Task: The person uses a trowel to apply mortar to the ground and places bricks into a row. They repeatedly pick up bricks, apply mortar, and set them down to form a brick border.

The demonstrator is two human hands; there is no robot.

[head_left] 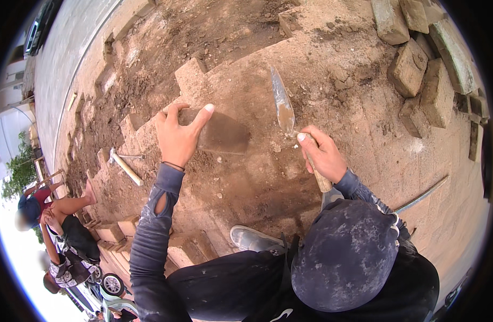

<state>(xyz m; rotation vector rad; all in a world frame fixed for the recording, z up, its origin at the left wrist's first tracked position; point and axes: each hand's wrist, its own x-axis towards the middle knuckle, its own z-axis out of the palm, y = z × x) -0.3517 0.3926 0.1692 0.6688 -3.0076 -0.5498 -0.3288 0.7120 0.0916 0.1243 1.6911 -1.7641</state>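
Note:
My left hand [179, 134] is over the left end of a dark, flat paving block [225, 131] lying on the dirt. Its thumb and fingers are spread apart, and whether they touch the block I cannot tell. To the right, my right hand [324, 155] is closed around the wooden handle of a pointed trowel [282, 99]. The trowel's metal blade, smeared with dirt, points away from me over the sandy ground, right of the block. A hammer [127, 167] with a pale wooden handle lies left of my left hand, beside a thin metal piece.
Loose paving blocks [409, 67] are heaped at the far right. More blocks [187, 249] lie near my left forearm. A stepped edge of laid pavers [190, 75] borders dug soil. A long metal bar [422, 193] lies at right. Two people [69, 231] sit at left.

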